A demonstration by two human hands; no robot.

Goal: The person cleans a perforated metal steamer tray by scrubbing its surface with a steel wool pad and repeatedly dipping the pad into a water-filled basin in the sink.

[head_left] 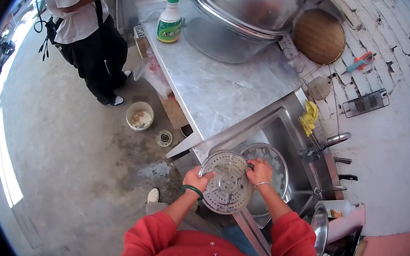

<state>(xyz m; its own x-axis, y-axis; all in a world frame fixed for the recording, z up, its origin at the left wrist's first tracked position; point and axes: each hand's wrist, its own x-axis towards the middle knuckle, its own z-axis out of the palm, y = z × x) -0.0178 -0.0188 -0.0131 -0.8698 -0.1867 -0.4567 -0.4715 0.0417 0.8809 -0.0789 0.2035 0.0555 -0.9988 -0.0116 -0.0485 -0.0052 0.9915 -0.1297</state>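
Observation:
A round metal steamer tray [229, 182], pierced with rings of small holes, is held tilted in front of me at the sink's front edge. My left hand [198, 181], with a green bangle at the wrist, is closed on its left rim. On the opposite rim my right hand [259, 172] grips beside a small dark part. Behind and partly beneath the tray, a large metal basin [281, 168] with cloudy water sits in the stainless steel sink [286, 121]. The tray hides part of the basin.
A steel counter [224, 92] bears a spray bottle [169, 23] and a large domed pot [235, 35]. A yellow cloth [309, 117] hangs near the faucet [337, 139]. A bucket [140, 116] stands on the floor. Another person [83, 18] stands at the counter's far left.

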